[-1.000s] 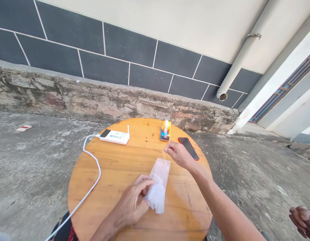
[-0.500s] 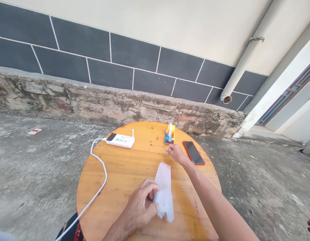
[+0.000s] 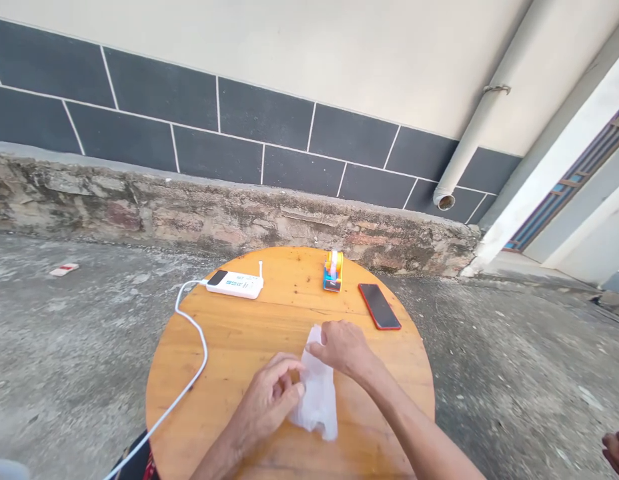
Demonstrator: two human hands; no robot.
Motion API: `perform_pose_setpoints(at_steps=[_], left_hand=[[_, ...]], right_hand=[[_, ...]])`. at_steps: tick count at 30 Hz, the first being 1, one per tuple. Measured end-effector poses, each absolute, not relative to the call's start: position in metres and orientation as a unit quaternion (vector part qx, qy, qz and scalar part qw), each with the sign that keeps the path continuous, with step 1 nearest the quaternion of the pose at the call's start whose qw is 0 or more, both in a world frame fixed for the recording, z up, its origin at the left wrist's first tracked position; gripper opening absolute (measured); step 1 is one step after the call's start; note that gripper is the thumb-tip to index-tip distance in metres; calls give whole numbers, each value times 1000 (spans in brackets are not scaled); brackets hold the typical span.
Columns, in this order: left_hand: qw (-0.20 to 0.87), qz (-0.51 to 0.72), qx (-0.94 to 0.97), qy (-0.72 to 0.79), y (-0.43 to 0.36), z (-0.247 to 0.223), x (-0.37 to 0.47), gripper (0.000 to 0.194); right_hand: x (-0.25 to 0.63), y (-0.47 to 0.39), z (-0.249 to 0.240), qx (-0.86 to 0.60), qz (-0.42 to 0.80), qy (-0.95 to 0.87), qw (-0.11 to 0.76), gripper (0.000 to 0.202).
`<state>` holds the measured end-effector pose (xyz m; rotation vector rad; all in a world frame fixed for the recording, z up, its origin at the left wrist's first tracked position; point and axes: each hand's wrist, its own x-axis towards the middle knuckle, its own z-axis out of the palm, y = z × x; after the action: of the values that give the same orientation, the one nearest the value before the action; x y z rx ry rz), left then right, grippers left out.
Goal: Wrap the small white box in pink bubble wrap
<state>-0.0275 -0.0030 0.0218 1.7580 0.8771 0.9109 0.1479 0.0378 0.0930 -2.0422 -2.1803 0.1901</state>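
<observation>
A crumpled strip of thin white tissue (image 3: pixel 319 400) lies lengthwise on the round wooden table (image 3: pixel 214 353). At its left edge is my left hand (image 3: pixel 269 400), with curved thumb and index finger apart at the tips. My right hand (image 3: pixel 344 347) is over the strip's far end, fingers bent and thumb pointing left. Anything small inside those right fingers is hidden. Farther back stands a small blue and yellow tape dispenser (image 3: pixel 333 272) with a roll on it, apart from both hands.
A red-edged phone (image 3: pixel 379 307) lies at the table's right. On the left is a white device (image 3: pixel 234 284) with a dark screen, joined to a white cable (image 3: pixel 204 347). Behind the table runs a stone-based wall (image 3: pixel 229 213). Another person's hand (image 3: pixel 617 450) shows at far right.
My right hand has come back from beside the tape dispenser to the far end of the tissue. The left hand stays at the tissue's left edge. The view has shifted slightly.
</observation>
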Motion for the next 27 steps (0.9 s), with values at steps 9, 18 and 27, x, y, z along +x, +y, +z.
perform_pose_setpoints(at_steps=[9,18,27], left_hand=[[349,309,729,502,41,42,-3,22],[320,323,709,539,67,16,19,23],[312,351,677,567,72,11,4,25]], right_hand=[[174,23,73,-678,53,-725,113,20],[209,12,47,-671,111,-692,240,20],[225,11,13,-694,126,-637,310,26]])
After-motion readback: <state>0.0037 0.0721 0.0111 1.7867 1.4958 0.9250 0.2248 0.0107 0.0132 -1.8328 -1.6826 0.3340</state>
